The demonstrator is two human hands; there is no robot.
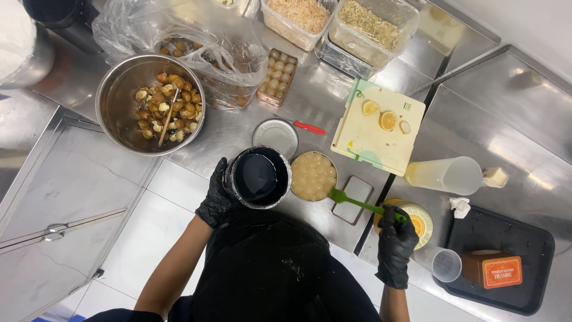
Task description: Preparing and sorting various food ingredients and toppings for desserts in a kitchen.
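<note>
My left hand, in a black glove, grips the side of a black cup with dark liquid in it, held above the steel counter's front edge. My right hand, also gloved in black, holds the handle of a green spatula. The spatula's blade rests at the right rim of an open tin full of pale round fruit in syrup, which stands right beside the black cup.
A steel bowl of brown shelled fruit with a wooden stick stands at the left, by a plastic bag. Tin lid, red-handled opener, cutting board with lemon slices, measuring jug, black tray with orange box, plastic tubs.
</note>
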